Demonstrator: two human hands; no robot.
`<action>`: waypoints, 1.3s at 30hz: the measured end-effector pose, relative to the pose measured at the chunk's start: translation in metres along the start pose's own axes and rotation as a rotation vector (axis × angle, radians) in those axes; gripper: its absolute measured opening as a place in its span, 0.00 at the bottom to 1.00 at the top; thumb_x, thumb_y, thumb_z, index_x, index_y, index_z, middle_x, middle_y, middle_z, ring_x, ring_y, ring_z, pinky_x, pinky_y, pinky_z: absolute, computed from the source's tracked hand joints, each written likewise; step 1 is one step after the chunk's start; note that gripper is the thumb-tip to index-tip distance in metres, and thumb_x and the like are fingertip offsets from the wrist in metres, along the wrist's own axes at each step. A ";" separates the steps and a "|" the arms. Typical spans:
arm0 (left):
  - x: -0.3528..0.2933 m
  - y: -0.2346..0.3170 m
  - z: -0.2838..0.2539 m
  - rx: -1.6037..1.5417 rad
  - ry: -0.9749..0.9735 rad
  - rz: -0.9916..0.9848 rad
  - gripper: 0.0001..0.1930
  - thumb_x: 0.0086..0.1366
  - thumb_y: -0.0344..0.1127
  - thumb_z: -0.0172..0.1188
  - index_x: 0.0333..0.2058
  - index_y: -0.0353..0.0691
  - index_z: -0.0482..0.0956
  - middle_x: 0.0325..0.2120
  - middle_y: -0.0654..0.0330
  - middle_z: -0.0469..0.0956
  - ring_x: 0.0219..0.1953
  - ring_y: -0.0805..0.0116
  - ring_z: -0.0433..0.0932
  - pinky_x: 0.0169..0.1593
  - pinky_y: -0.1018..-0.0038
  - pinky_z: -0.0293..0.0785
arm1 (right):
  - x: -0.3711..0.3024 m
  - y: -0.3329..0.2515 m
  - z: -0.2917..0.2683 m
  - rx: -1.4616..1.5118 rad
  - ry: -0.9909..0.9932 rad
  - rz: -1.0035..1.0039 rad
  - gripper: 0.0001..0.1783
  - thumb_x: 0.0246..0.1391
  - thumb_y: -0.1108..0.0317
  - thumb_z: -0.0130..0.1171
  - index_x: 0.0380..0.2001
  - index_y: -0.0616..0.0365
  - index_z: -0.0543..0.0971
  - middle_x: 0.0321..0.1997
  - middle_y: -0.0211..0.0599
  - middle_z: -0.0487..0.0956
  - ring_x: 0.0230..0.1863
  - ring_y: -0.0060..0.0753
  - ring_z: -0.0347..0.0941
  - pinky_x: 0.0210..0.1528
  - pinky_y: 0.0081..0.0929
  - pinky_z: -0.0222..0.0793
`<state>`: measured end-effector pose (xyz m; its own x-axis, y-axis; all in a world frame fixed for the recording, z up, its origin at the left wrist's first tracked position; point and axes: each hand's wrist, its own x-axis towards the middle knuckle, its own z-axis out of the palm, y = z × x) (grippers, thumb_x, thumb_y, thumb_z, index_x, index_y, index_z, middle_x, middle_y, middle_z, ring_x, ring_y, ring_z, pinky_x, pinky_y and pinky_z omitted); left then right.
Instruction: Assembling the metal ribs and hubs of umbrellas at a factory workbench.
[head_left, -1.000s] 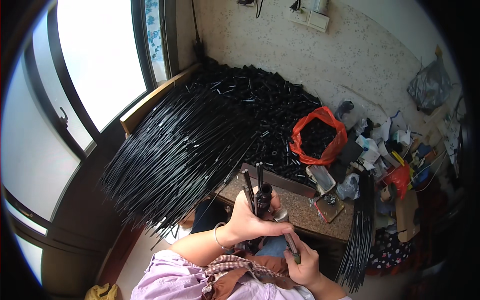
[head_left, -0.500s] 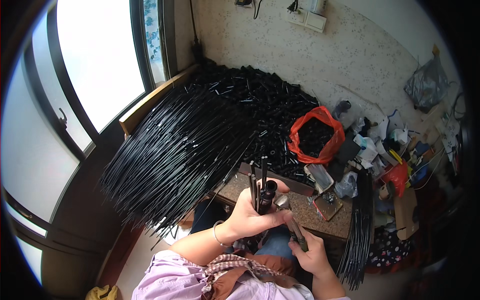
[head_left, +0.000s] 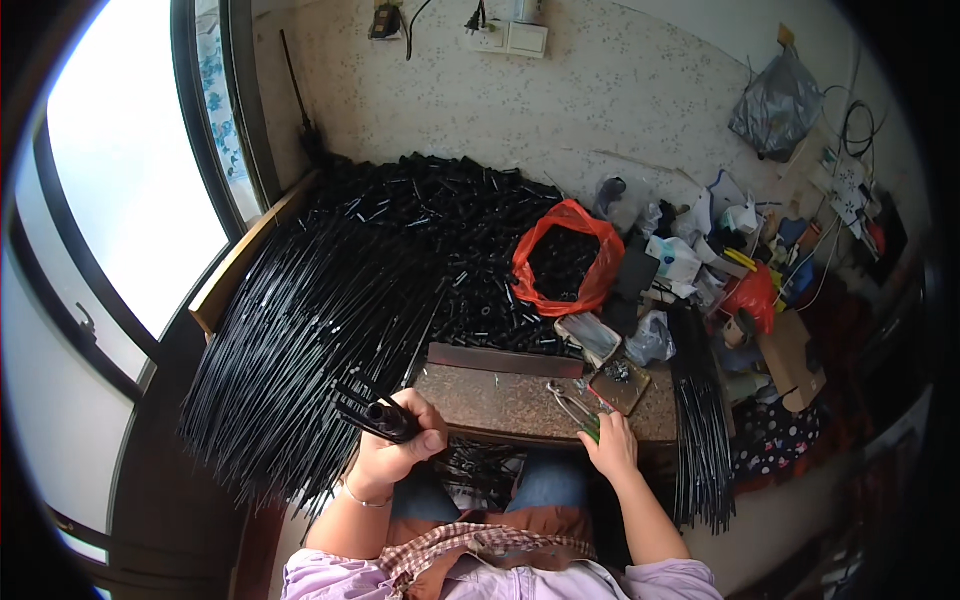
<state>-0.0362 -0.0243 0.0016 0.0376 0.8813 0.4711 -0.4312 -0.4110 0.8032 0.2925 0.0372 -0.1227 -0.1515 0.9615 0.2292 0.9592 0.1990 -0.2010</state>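
Note:
Several thin black rods and a short black tube (head_left: 390, 420) are gripped in my left hand (head_left: 392, 458), closed around them beside the big bundle of rods. The tube's open end faces up. My right hand (head_left: 613, 448) is at the front of the brown speckled tabletop (head_left: 480, 400). Its fingers are on the green handles of a pair of metal pliers (head_left: 573, 406), whose jaws point away from me over the tabletop. A small shallow tray (head_left: 628, 398) with little metal bits lies just beyond this hand.
A large bundle of long black rods (head_left: 280, 370) covers the left side. Behind it is a heap of short black tubes (head_left: 430, 200). A red plastic bag (head_left: 610, 262) holds more. More rods (head_left: 702, 450) hang over the right edge, near clutter and a cardboard box (head_left: 790, 360).
My hands have moved apart: the left one leftward with the rods and tube, the right one forward to the tabletop with the pliers. The whole view has shifted too.

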 end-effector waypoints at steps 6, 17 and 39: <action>0.029 0.051 -0.037 -0.703 0.053 0.371 0.16 0.64 0.44 0.50 0.22 0.45 0.60 0.11 0.70 0.57 0.11 0.80 0.58 0.26 0.79 0.63 | 0.000 0.017 0.001 0.001 -0.013 -0.077 0.30 0.42 0.54 0.63 0.46 0.60 0.69 0.44 0.43 0.68 0.49 0.45 0.63 0.49 0.34 0.62; -0.080 -0.145 -0.008 -1.027 0.540 -0.587 0.16 0.56 0.45 0.54 0.32 0.38 0.79 0.42 0.55 0.75 0.49 0.56 0.69 0.54 0.60 0.64 | 0.013 -0.032 -0.156 1.926 0.779 -0.213 0.22 0.58 0.47 0.43 0.38 0.57 0.68 0.18 0.22 0.58 0.20 0.16 0.51 0.22 0.14 0.49; 0.056 -0.053 0.058 0.591 -0.267 -0.040 0.11 0.52 0.33 0.65 0.32 0.33 0.77 0.24 0.59 0.76 0.28 0.72 0.76 0.33 0.78 0.71 | 0.022 -0.114 -0.093 1.675 0.140 -0.063 0.03 0.50 0.77 0.57 0.29 0.66 0.75 0.35 0.37 0.77 0.35 0.19 0.72 0.38 0.16 0.68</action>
<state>0.0415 0.0330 0.0061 0.2991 0.8414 0.4501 0.1413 -0.5055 0.8512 0.2015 0.0178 -0.0061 -0.0681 0.9401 0.3341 -0.3542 0.2903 -0.8890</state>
